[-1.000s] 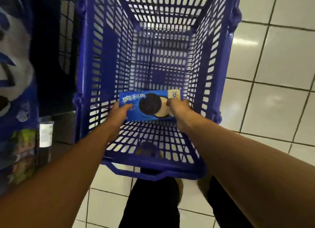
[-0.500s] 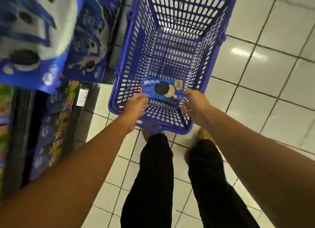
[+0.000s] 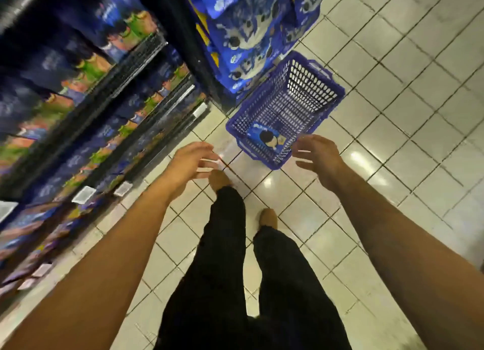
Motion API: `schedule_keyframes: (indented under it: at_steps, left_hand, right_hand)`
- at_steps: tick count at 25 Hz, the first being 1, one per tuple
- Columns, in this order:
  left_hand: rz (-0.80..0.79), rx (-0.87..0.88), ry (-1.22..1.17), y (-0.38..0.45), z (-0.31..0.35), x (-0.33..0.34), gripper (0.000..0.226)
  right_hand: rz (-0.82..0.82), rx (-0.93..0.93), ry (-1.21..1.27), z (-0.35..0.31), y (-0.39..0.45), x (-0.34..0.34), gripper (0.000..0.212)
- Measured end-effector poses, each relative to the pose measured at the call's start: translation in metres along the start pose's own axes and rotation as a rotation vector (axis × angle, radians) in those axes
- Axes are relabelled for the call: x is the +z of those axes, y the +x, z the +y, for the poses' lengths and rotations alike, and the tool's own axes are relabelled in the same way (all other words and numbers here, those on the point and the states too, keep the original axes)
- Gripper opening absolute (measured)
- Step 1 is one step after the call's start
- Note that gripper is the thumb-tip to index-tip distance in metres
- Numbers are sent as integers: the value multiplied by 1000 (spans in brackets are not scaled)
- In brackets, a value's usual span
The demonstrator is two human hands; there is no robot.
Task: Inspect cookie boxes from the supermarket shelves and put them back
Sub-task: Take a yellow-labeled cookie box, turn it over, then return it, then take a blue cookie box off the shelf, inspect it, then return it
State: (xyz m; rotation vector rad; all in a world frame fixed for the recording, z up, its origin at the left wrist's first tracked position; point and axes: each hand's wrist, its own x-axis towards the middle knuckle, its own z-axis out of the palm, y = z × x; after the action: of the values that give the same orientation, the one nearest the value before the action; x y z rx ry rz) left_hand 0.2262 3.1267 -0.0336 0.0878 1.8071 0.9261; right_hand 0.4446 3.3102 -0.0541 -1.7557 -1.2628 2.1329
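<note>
Head view: both hands, left [image 3: 190, 161] and right [image 3: 318, 153], hang empty with fingers spread. One cookie box [image 3: 265, 137] lies in the blue basket [image 3: 314, 87] on the floor. Likely next: reach to the shelves [image 3: 110, 93] for another box.

Cookie box [image 3: 267, 137]: one, flat rectangular carton, blue, printed with a dark round sandwich cookie and a small pale yellow patch at one corner. Lies face up on the floor of the blue plastic basket [image 3: 322, 111], at the end nearest the person, touching nothing else. Further cookie boxes [image 3: 86, 69]: blue, blurred, standing in rows on the shelves at left.
</note>
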Motion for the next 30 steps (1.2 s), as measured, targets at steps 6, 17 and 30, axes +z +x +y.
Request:
schedule_keyframes:
  at_steps: [6, 17, 30]
  left_hand:
    - [228, 185, -281, -141, 4, -97, 11]
    - [535, 678, -310, -342, 73, -325, 16]
    - [817, 1229, -195, -470, 213, -423, 18]
  right_hand:
    - [-276, -301, -186, -77, -108, 115, 12]
    - [-725, -950, -603, -188, -302, 384, 25]
    - [-739, -1508, -336, -373, -448, 453, 24]
